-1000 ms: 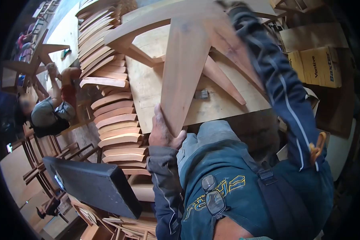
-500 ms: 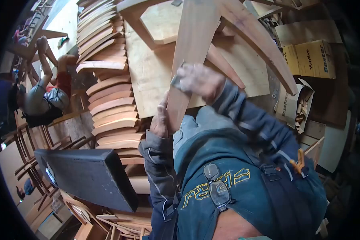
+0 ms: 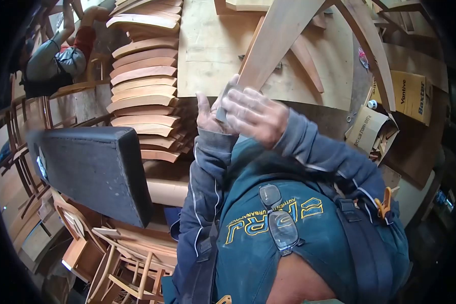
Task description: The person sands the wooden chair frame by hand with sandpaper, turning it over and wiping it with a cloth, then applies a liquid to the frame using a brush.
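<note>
A broad, flat wooden piece (image 3: pixel 276 43) slants down from the top to my hands, part of a frame with curved legs. My right hand (image 3: pixel 258 116) is closed on a grey pad (image 3: pixel 222 106) at the lower end of this piece. Beside and partly beneath it, my left hand (image 3: pixel 211 117) holds that end, thumb sticking up and away; the pad and my right hand hide most of its fingers. The exact contact with the wood is hidden.
A plywood sheet (image 3: pixel 202 55) lies under the frame. Curved wooden pieces (image 3: pixel 144 83) are stacked at left, above a dark padded block (image 3: pixel 86 164). Cardboard boxes (image 3: pixel 410 96) stand at right. Another person (image 3: pixel 61 61) is at upper left; chair frames are at lower left.
The view has shifted, so the stack and wooden frame sit higher. My right hand and the pad have moved down the wood to its lower end, close against my left hand.
</note>
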{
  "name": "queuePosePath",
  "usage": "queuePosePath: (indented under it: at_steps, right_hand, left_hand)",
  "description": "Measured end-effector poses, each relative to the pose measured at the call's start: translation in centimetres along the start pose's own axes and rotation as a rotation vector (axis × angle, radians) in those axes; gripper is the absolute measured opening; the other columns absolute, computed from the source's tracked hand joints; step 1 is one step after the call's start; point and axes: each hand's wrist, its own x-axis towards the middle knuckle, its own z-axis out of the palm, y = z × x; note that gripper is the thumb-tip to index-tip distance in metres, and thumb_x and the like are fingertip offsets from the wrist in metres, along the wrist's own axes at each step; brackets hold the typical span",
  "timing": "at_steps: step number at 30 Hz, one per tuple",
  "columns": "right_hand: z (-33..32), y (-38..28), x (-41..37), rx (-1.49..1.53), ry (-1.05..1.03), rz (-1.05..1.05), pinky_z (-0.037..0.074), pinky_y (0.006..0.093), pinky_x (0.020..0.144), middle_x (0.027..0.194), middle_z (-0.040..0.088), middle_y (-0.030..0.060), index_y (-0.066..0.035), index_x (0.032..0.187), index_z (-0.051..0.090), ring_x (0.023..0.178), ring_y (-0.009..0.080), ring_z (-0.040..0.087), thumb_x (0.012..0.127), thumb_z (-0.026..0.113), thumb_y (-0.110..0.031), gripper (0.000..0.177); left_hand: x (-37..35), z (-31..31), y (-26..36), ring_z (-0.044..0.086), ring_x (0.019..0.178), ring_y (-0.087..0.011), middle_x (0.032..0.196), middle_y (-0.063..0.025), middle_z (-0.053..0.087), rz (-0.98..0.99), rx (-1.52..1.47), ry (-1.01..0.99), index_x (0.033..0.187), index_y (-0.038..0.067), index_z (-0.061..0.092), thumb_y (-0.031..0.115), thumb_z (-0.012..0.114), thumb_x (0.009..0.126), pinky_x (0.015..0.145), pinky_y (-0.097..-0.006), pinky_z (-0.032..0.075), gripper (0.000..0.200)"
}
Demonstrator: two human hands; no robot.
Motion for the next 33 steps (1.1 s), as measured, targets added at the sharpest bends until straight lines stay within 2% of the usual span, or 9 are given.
queuePosePath:
  at_steps: [2, 4, 8, 13, 16, 18, 20, 22, 33]
  right_hand:
    - [0.7, 3.4, -0.1, 0.064, 0.141, -0.042, 0.049, 0.0318, 0.075, 0.087, 0.059, 0.0088, -0.005, 0.077, 0.057, 0.084, 0.0203, 0.058, 0.073, 0.056, -0.007, 0.004]
    - [-1.8, 10.5, 2.4, 0.118, -0.059, -0.142, 0.049, 0.0317, 0.079, 0.089, 0.059, 0.0094, -0.002, 0.083, 0.058, 0.089, 0.0195, 0.058, 0.073, 0.055, -0.005, 0.011]
    - [-2.5, 17.1, 0.6, -0.133, -0.171, -0.062, 0.048, 0.0308, 0.081, 0.092, 0.059, 0.0093, -0.003, 0.088, 0.057, 0.091, 0.0195, 0.057, 0.074, 0.054, -0.005, 0.014]
    - [-2.8, 3.8, -2.1, -0.018, -0.05, -0.081, 0.047, 0.0297, 0.082, 0.096, 0.058, 0.0092, -0.004, 0.094, 0.056, 0.093, 0.0195, 0.056, 0.075, 0.053, -0.005, 0.019]
    - [-1.3, 4.3, -2.4, -0.012, 0.039, -0.133, 0.047, 0.029, 0.083, 0.098, 0.058, 0.0091, -0.005, 0.098, 0.056, 0.094, 0.0196, 0.056, 0.076, 0.052, -0.005, 0.022]
    - [-2.0, 7.1, -1.7, 0.858, 0.039, 0.205, 0.046, 0.0285, 0.084, 0.099, 0.057, 0.009, -0.006, 0.097, 0.055, 0.096, 0.0186, 0.055, 0.077, 0.048, -0.004, 0.021]
    - [-0.8, 16.8, -1.9, 0.132, -0.151, -0.267, 0.044, 0.028, 0.084, 0.1, 0.055, 0.0091, -0.006, 0.099, 0.053, 0.093, 0.0177, 0.054, 0.081, 0.042, -0.003, 0.022]
    - [-2.6, 19.7, -0.8, -0.044, -0.176, -0.178, 0.044, 0.0295, 0.084, 0.101, 0.055, 0.009, -0.007, 0.097, 0.054, 0.094, 0.0182, 0.054, 0.08, 0.044, -0.005, 0.019]
    - [-3.5, 8.2, -3.1, 0.12, -0.077, -0.029, 0.044, 0.0378, 0.089, 0.107, 0.059, 0.0084, -0.01, 0.082, 0.061, 0.103, 0.0209, 0.055, 0.077, 0.056, -0.012, 0.008]
  left_hand:
    - [-0.2, 0.1, -0.2, 0.035, 0.12, -0.033, 0.135, -0.0171, 0.03, 0.072, 0.056, 0.191, 0.134, 0.001, 0.022, 0.066, 0.025, 0.081, 0.099, -0.0438, 0.029, 0.084]
    - [0.0, 0.7, -0.6, 0.034, 0.12, -0.0364, 0.135, -0.0178, 0.03, 0.01, 0.509, 0.189, 0.135, 0.005, 0.022, 0.068, 0.019, 0.081, 0.099, -0.0449, 0.028, 0.084]
    - [-0.1, 1.3, -1.6, 0.032, 0.121, -0.0407, 0.133, -0.0178, 0.033, 0.1, 0.518, 0.302, 0.135, 0.004, 0.022, 0.066, 0.015, 0.081, 0.099, -0.0492, 0.027, 0.083]
    - [-0.4, 0.9, -1.1, 0.031, 0.122, -0.0393, 0.133, -0.0174, 0.033, 0.114, 0.573, 0.279, 0.135, 0.004, 0.021, 0.065, 0.015, 0.082, 0.099, -0.0473, 0.027, 0.081]
    - [-0.4, 0.9, -0.9, 0.031, 0.122, -0.0383, 0.133, -0.0178, 0.033, 0.086, 0.539, 0.257, 0.135, 0.004, 0.021, 0.062, 0.017, 0.084, 0.1, -0.047, 0.027, 0.078]
    - [-0.4, 0.5, -0.6, 0.031, 0.122, -0.0377, 0.133, -0.0183, 0.034, 0.058, 0.515, 0.218, 0.135, 0.004, 0.021, 0.059, 0.02, 0.086, 0.1, -0.0471, 0.026, 0.074]
    - [-0.2, 1.4, -1.1, 0.039, 0.118, -0.0341, 0.13, -0.0178, 0.037, 0.087, 0.72, 0.389, 0.133, 0.006, 0.026, 0.045, 0.032, 0.09, 0.099, -0.0447, 0.032, 0.059]
    - [0.0, 1.4, -1.4, 0.044, 0.113, -0.0314, 0.126, -0.0166, 0.042, 0.105, 0.936, 0.463, 0.132, 0.005, 0.028, 0.037, 0.038, 0.09, 0.092, -0.0414, 0.04, 0.053]
    - [-0.6, 1.3, -1.5, 0.055, 0.095, -0.0213, 0.112, -0.0126, 0.053, 0.13, 1.432, 0.492, 0.131, 0.002, 0.03, 0.042, 0.039, 0.09, 0.079, -0.0314, 0.044, 0.058]
